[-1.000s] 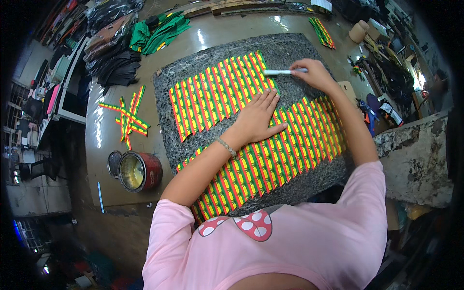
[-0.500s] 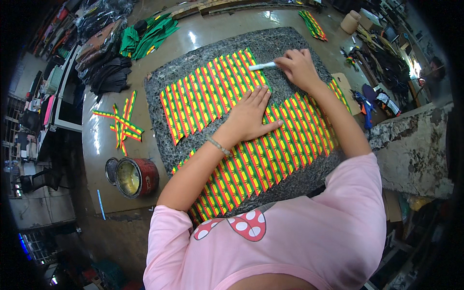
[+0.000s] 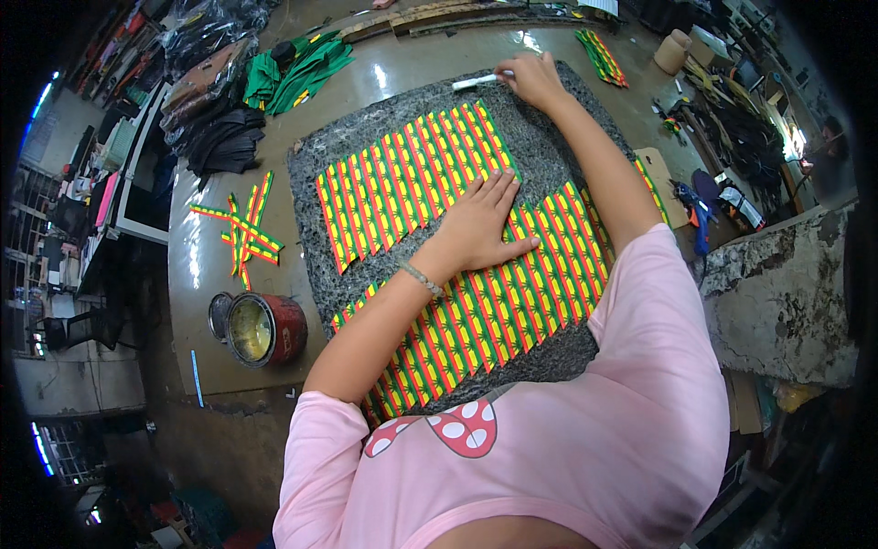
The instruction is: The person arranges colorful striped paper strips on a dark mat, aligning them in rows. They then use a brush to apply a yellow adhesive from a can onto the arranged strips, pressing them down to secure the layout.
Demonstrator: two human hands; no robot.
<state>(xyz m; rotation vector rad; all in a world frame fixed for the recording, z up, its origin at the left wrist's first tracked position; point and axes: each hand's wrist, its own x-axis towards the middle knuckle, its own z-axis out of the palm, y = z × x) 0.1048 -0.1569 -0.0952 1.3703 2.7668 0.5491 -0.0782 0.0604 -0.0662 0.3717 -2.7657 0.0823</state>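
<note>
Two rows of slanted-end strips, patterned in red, yellow and green, lie side by side on a dark speckled slab (image 3: 375, 119). My left hand (image 3: 476, 224) rests flat with fingers spread, over the right end of the upper row (image 3: 412, 178) and the edge of the lower row (image 3: 494, 306). Beyond the upper row, near the slab's far edge, my right hand (image 3: 530, 78) pinches a slim white brush-like tool (image 3: 472, 83). Its tip points left and appears off the strips. My right arm crosses above the right end of the lower row.
An open red can (image 3: 288, 328) with yellowish contents stands left of the slab, near crossed loose strips (image 3: 245, 227). Green cloth pieces (image 3: 297, 73) and black pieces (image 3: 219, 142) lie far left. A strip bundle (image 3: 601, 59) and a blue glue gun (image 3: 700, 220) are on the right.
My right hand has moved the white tool away from the upper row's right edge, farther out and slightly left. My left hand stays pressed on the strips. The view has shifted slightly.
</note>
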